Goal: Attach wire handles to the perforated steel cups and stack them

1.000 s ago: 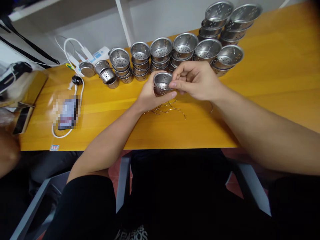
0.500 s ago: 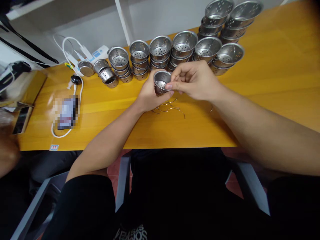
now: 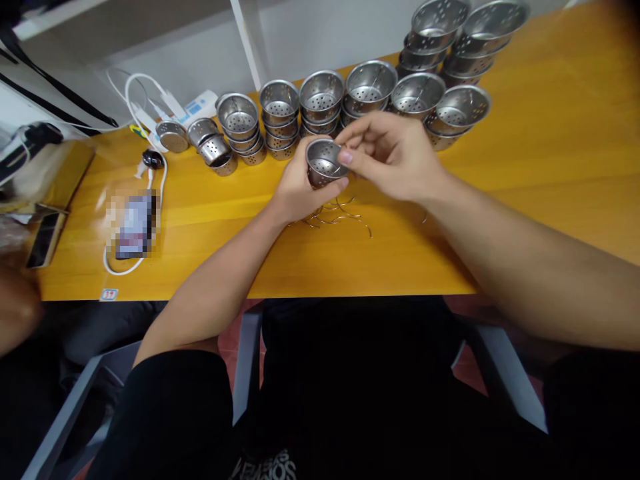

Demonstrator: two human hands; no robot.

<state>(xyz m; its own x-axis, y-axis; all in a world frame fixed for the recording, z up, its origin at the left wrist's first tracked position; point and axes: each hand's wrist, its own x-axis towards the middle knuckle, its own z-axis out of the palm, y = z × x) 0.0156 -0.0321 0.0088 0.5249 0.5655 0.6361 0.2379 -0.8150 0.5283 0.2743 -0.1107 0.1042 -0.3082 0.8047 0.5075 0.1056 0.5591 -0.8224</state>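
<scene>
My left hand is wrapped round a small perforated metal cup, its mouth tilted up toward me. At the cup's right rim is my right hand, thumb and index finger bent together in a pinch. Whatever sits between those fingertips is too small to make out. Several thin curved wires lie on the table just below the cup, partly hidden by my left hand.
Stacks of perforated metal cups line the back of the yellow table, with taller stacks at the right. At left are a power strip, a white cable and a blurred phone-like object. Another person's arm shows far left.
My right thumb has moved from inside the cup up toward its right rim, and the right hand has lifted slightly. My left hand keeps the cup in nearly the same place.
</scene>
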